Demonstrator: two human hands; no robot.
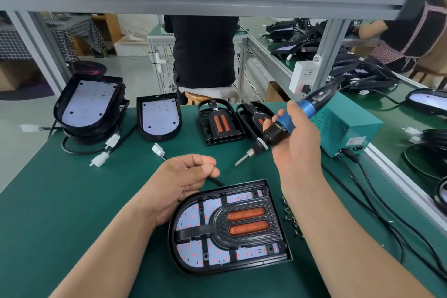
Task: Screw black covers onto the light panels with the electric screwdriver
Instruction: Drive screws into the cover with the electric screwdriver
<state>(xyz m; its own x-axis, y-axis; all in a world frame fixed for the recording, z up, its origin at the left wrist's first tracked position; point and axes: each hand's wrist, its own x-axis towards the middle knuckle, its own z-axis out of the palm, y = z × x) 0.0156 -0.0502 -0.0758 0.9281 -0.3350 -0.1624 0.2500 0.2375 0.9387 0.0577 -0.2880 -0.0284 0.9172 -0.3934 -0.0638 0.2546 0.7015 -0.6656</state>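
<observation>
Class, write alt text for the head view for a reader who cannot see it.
A person's right hand holds an electric screwdriver above a green bench; the left hand pinches a small item beside a light panel with a black cover on it. Loose screws lie nearby.

— Anything legible here?
— Nothing. The teal metal box (348,123) carries a small white label (356,141) on its side, but the print is too tiny to make out.
— And the white plastic socket strip (303,75)?
— Faint marks, unreadable. Same for the pale print on the black-and-blue electric screwdriver (312,104).
</observation>
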